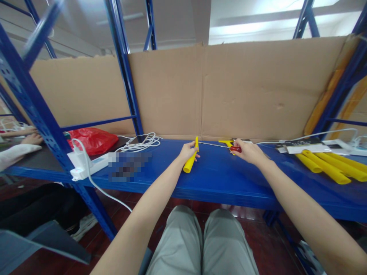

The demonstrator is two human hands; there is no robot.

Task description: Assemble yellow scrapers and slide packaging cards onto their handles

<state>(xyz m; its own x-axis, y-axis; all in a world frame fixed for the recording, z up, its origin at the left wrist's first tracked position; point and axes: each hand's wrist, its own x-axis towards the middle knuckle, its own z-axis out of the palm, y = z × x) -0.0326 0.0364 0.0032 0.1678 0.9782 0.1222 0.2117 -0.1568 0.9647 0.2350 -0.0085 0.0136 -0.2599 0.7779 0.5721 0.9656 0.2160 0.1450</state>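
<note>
My left hand is closed around a yellow tube, held tilted above the blue shelf. In my right hand is a screwdriver with a red handle, gripped by the fingers. Its long thin metal shaft runs left, and the tip meets the upper part of the yellow tube. Whether the tip sits in a screw there is too small to tell. Just behind the screwdriver lies a yellow T-shaped piece, partly covered by my right hand.
Several yellow tubes lie at the right beside flat packages. On the left are a white power strip, coiled white cable and a red bag. Cardboard stands behind the blue shelf. Another person's hand shows far left.
</note>
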